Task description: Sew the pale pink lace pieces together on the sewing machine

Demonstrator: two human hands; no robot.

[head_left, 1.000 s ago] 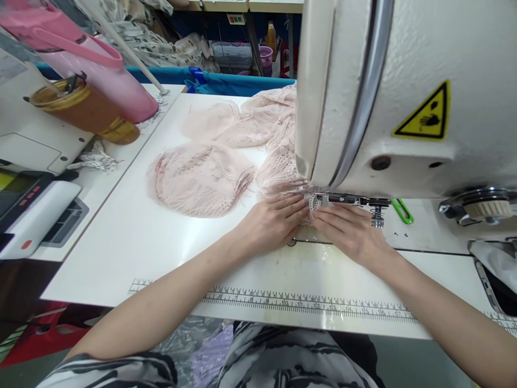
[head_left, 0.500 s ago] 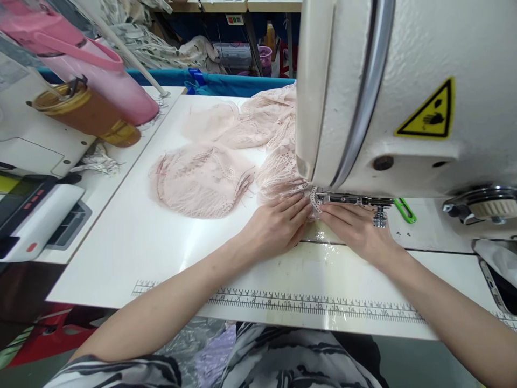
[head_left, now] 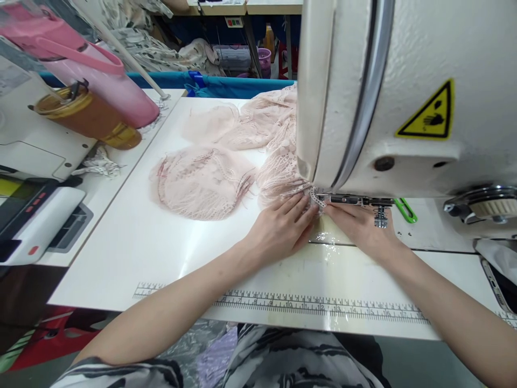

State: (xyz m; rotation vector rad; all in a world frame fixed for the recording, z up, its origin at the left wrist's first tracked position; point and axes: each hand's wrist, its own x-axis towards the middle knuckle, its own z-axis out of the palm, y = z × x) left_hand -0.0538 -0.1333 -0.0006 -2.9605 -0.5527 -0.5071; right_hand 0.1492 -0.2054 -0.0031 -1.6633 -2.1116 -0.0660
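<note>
Pale pink lace fabric (head_left: pixel 210 175) lies spread on the white sewing table (head_left: pixel 133 242) and runs under the head of a white sewing machine (head_left: pixel 404 91). My left hand (head_left: pixel 283 229) lies flat on the lace edge just left of the presser foot (head_left: pixel 323 198). My right hand (head_left: pixel 363 229) presses the same edge from the right, fingertips close to the needle area. Both hands hold the lace down against the table. The needle itself is hidden behind the machine head.
A pink jug (head_left: pixel 97 70) and a brown cup (head_left: pixel 89 116) lie tipped at the back left. A white device with red buttons (head_left: pixel 36 215) sits left. Green-handled snips (head_left: pixel 404 210) lie behind the machine. A printed ruler (head_left: pixel 315 307) runs along the table's front edge.
Both hands have slid a little away from me with the lace edge, toward the presser foot. The rest of the fabric has barely shifted.
</note>
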